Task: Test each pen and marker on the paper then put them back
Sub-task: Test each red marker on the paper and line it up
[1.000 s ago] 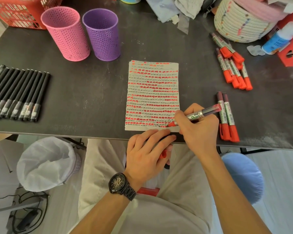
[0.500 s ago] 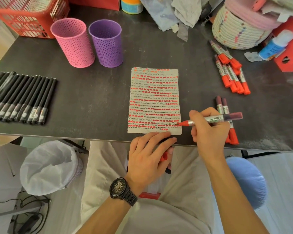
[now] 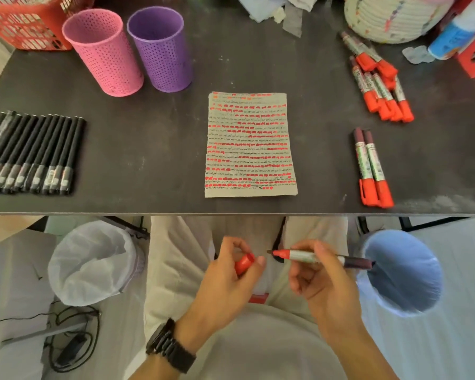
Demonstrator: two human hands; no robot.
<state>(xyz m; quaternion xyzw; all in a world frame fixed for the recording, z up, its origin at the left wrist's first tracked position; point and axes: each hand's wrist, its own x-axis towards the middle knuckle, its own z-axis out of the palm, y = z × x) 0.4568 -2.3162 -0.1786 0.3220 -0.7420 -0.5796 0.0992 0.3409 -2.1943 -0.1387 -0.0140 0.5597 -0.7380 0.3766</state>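
Right hand (image 3: 327,281) gripping uncapped red marker (image 3: 313,256) mid-barrel, tip pointing left toward left hand (image 3: 225,275). Left hand pinching red cap (image 3: 244,264); cap and tip sitting just apart. Both hands hovering over lap, below table (image 3: 148,133) edge. Paper (image 3: 250,144) lying on table, showing rows of red and black marks. Two capped markers (image 3: 370,168) lying right of paper; heap of markers (image 3: 379,83) lying farther back. Black pens (image 3: 30,152) lying in row at left; pink cup (image 3: 104,50) and purple cup (image 3: 159,48) standing behind.
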